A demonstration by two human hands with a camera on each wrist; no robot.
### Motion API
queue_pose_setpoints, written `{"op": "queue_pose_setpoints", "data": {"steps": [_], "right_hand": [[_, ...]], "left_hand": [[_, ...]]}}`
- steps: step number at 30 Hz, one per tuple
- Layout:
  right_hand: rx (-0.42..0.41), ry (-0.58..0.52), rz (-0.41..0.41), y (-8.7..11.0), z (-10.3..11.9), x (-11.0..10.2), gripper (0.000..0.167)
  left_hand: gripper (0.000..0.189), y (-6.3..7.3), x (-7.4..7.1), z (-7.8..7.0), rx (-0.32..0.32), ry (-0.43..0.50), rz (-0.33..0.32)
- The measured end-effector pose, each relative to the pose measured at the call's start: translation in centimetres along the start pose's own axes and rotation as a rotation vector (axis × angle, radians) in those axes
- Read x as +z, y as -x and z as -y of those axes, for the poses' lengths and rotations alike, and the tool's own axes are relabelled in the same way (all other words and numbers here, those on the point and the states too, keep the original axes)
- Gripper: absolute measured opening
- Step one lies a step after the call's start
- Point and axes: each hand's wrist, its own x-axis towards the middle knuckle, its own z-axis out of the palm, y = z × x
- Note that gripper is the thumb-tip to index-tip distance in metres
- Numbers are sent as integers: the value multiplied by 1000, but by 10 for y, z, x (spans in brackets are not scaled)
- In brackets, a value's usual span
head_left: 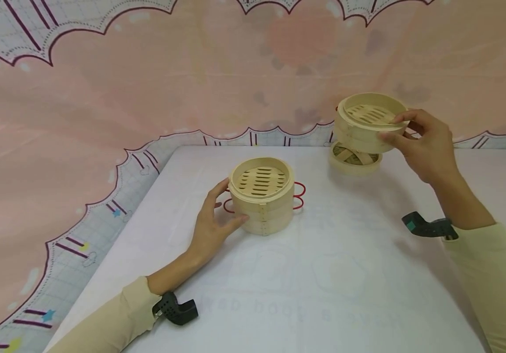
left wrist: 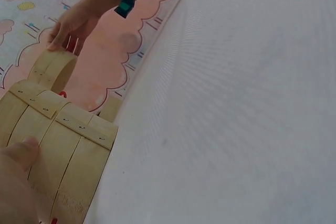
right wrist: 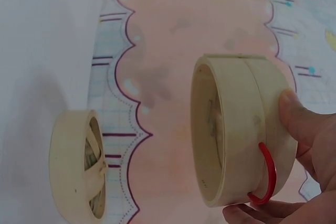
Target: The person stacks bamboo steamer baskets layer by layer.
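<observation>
A stack of two round bamboo steamer baskets [head_left: 267,215] with red loop handles stands on the white table, its slotted base facing up. My left hand [head_left: 208,228] holds the stack from its left side, thumb at the front and fingers at the back left. Up at the back right, my right hand [head_left: 431,144] grips another bamboo steamer basket [head_left: 360,133] by its right rim, raised off the table. Its red handle [right wrist: 270,171] shows in the right wrist view. Under that basket lies the steamer lid [head_left: 354,167] with a woven top, partly hidden by it.
The white tabletop [head_left: 305,289] stretches in front of both hands. Behind it and to the left hangs a pink patterned cloth [head_left: 217,83]. Each wrist wears a black camera mount, as on the left [head_left: 175,309].
</observation>
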Motion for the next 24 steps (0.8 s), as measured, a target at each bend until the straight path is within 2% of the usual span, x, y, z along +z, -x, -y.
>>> {"op": "queue_pose_setpoints", "data": {"steps": [5, 7, 12, 14, 21, 24], "right_hand": [[-29, -18, 21, 1, 6, 9, 30], [-35, -35, 26, 1, 9, 12, 29], [-68, -107, 40, 1, 14, 19, 28], [-80, -120, 47, 2, 16, 21, 28], [-85, -160, 72, 4, 25, 31, 29], [-107, -182, 75, 4, 31, 37, 29]], "left_hand": [[87, 2, -1, 0, 1, -2, -5], [85, 1, -3, -9, 1, 2, -3], [85, 0, -2, -9, 5, 12, 0], [86, 0, 0, -2, 10, 9, 0], [81, -2, -3, -34, 11, 22, -7], [80, -2, -4, -39, 5, 20, -9]]}}
